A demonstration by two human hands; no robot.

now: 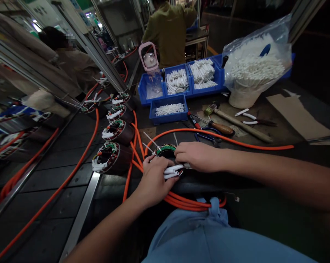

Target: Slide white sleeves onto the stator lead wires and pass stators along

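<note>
A round motor stator (pixel 166 149) with a green inner ring lies at the bench's front edge, partly covered by both hands. My left hand (pixel 155 179) is closed round white sleeved wires (pixel 172 171) at the stator's near side. Against the right side of the stator, my right hand (pixel 194 156) has its fingers bent together; whatever they pinch is hidden. White cable ties (pixel 151 140) stick up at the stator's far left. An orange cable (pixel 181 129) arcs behind the stator, and more orange loops hang below my hands.
Several stators (pixel 117 159) stand to the left. Behind are blue bins (pixel 167 114) of white pieces and a plastic bag (pixel 258 65) of sleeves. A hammer (pixel 241 126), a screwdriver (pixel 222 128) and pliers (pixel 208 136) lie at right. Two people work farther back.
</note>
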